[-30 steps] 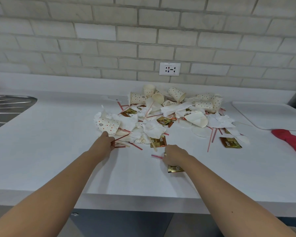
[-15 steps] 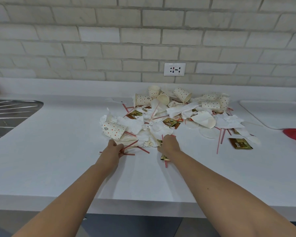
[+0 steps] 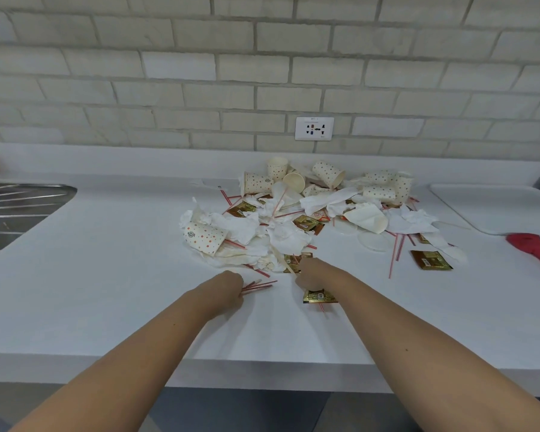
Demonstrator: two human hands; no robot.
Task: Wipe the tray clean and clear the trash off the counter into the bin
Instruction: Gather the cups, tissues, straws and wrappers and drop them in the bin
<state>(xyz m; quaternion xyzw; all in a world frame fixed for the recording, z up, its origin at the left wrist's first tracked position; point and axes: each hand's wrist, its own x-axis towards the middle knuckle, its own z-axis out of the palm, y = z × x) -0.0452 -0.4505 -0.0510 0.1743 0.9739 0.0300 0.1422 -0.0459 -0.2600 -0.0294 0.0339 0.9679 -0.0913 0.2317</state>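
Our left hand (image 3: 229, 285) clenches a few red straws (image 3: 261, 285) just in front of the trash pile (image 3: 286, 238); our right hand (image 3: 312, 275), at the pile's near edge, curls round a gold sachet (image 3: 320, 297); the tray (image 3: 493, 210) lies well off to the right on the counter (image 3: 106, 275), a red cloth (image 3: 533, 249) touching its near edge.

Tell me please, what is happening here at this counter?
A person is gathering trash on the white counter. The left hand grips a few thin red plastic straws; the right hand holds a flat gold foil sachet, at the near edge of the pile of dotted paper cups and crumpled white napkins. The white plastic tray and the red cloth beside it lie at the right, with no hand on them.
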